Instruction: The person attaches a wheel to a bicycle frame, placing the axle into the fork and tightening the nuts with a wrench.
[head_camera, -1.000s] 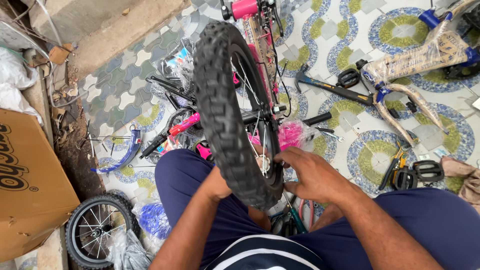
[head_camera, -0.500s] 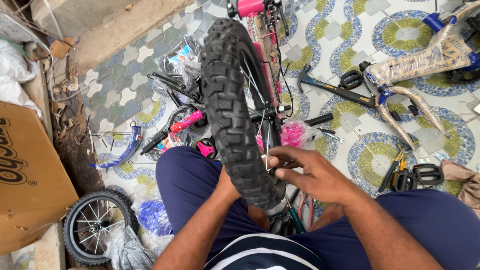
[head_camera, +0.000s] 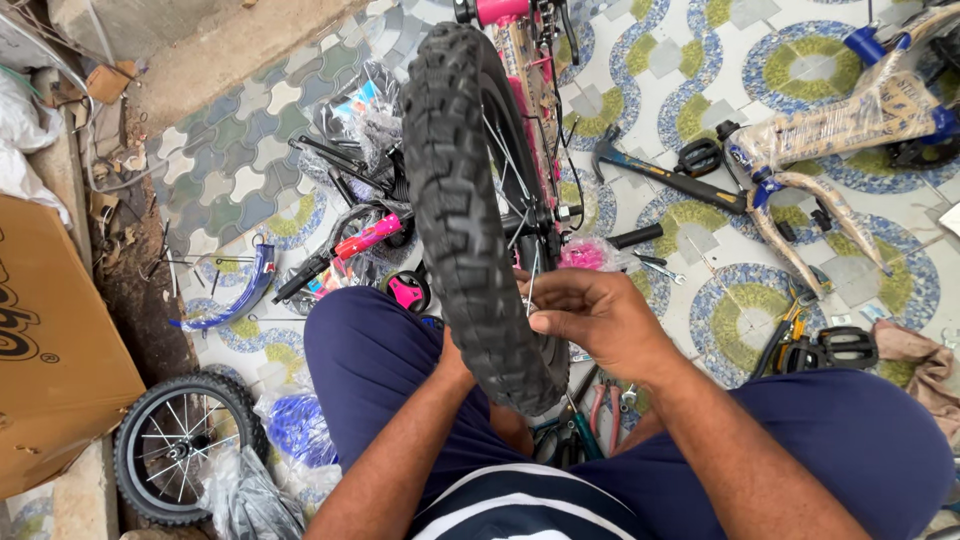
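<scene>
We pinch spoke (head_camera: 531, 285) with right hand (head_camera: 600, 322), fingertips pressed together, just beside knobby tyre (head_camera: 470, 200). Left hand (head_camera: 452, 362) behind tyre, grip hidden, cannot tell. Pliers (head_camera: 592, 412) below grip.

- Black knobby rubber bicycle tyre (head_camera: 470, 200), silver spokes inside.
- Pink bicycle frame (head_camera: 520, 60) with patterned print.
- Navy blue trousers (head_camera: 380, 370); navy shirt with white stripes (head_camera: 530, 505).
- Tiled floor (head_camera: 680, 50): white ground, blue wavy rings, yellow-green centres; grey-green and blue tiles at left.
- Brown cardboard box (head_camera: 55, 350) with black print.
- Small black spoked wheel (head_camera: 180, 445), silver rim.
- Blue curved plastic mudguard (head_camera: 240, 295).
- Tan-wrapped second bicycle frame (head_camera: 850, 120) with blue joints.
- Black hammer (head_camera: 660, 175).
</scene>
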